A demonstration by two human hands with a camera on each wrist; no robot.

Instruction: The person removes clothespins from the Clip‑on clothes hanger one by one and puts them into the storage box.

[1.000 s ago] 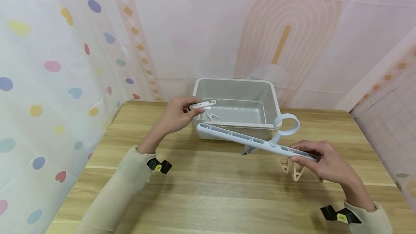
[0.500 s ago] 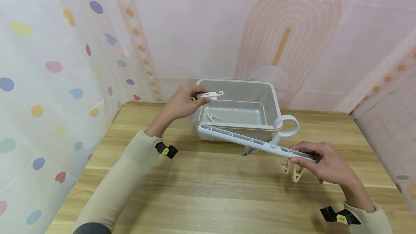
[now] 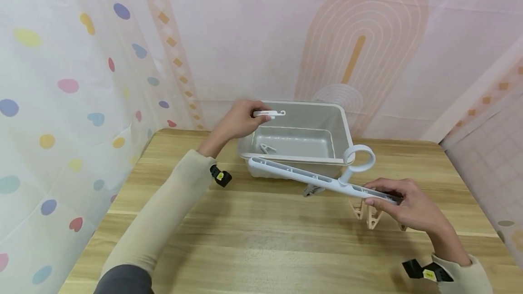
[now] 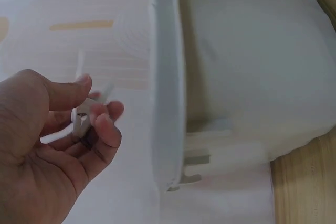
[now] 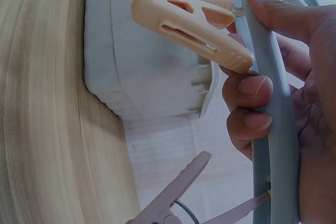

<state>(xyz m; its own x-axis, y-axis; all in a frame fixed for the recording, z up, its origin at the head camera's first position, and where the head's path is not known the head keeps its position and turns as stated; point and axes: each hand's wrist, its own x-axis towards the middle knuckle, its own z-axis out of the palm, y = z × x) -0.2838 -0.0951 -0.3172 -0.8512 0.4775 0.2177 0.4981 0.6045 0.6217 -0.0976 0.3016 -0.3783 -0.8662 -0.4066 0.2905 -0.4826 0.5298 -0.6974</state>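
Observation:
My left hand (image 3: 242, 119) pinches a white clothespin (image 3: 274, 113) with a small hook at its end, over the back left of the grey plastic bin (image 3: 348, 130). In the left wrist view the clothespin (image 4: 81, 121) sits between thumb and fingers. My right hand (image 3: 412, 205) grips one end of a pale blue hanger bar (image 3: 302, 175) with a ring on top. Beige clothespins (image 3: 372, 218) hang below the bar near that hand, and a grey clothespin (image 3: 313, 189) hangs at its middle. The right wrist view shows a beige clothespin (image 5: 191, 35) close to my fingers and a pinkish clothespin (image 5: 173, 190).
Inside the bin lies one pale clothespin (image 3: 267, 149). The bin stands at the back of a wooden table (image 3: 261, 248), against a patterned cloth backdrop (image 3: 253, 35). The bar's left end overlaps the bin's front rim in the head view.
My left hand has moved up and to the right with the white clothespin, from the bin's left side to over its back. The right hand and hanger bar have stayed almost still.

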